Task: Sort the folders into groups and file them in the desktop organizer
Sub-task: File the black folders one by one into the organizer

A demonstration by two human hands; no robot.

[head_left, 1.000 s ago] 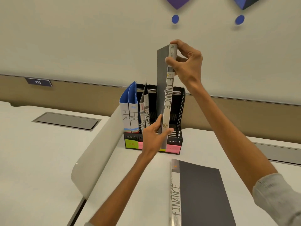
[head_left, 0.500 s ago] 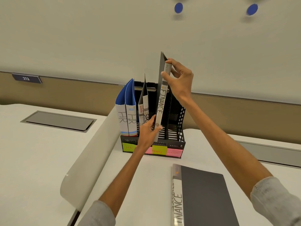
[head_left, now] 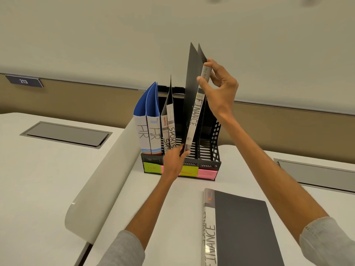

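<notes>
Two hands on one folder. The right hand [head_left: 219,89] pinches the top of the spine of the upright folder [head_left: 193,121], which is marked FINANCE. The left hand [head_left: 173,160] pinches its bottom end, low and to the left of the right hand.

Key relation: the folder's long axis runs between the hands. It is near vertical, with the top tipped right, towards the right hand. Its foot is at the left fingertips, at the mouth of the organizer [head_left: 211,150] and over the third slot from the left. I can't tell if it's seated on the slot floor. The grey covers fan apart above the right hand. My read: stand it straight, then push down. The left hand is nearer the slot and steers, and the right hand drives. The risk is a splayed cover snagging a slot wall.

Just left of the left hand are two SPORTS folders [head_left: 170,131], then two blue HR folders [head_left: 148,131], all filed upright. The slot right of the foot looks unfilled. Sticky labels [head_left: 189,170] line the front edge, and the left wrist hides one.

Nearer the body, under the right forearm, a flat folder [head_left: 244,227] also marked FINANCE lies on the desk [head_left: 153,198], not yet filed. The spine faces left, with its long axis pointing away towards the organizer.

The desk is white. A curved divider [head_left: 107,169] is left of the left arm, with a grey hatch [head_left: 65,133] beyond it. The wall [head_left: 115,35] is pale, with number plate 213 [head_left: 24,81] far left.
</notes>
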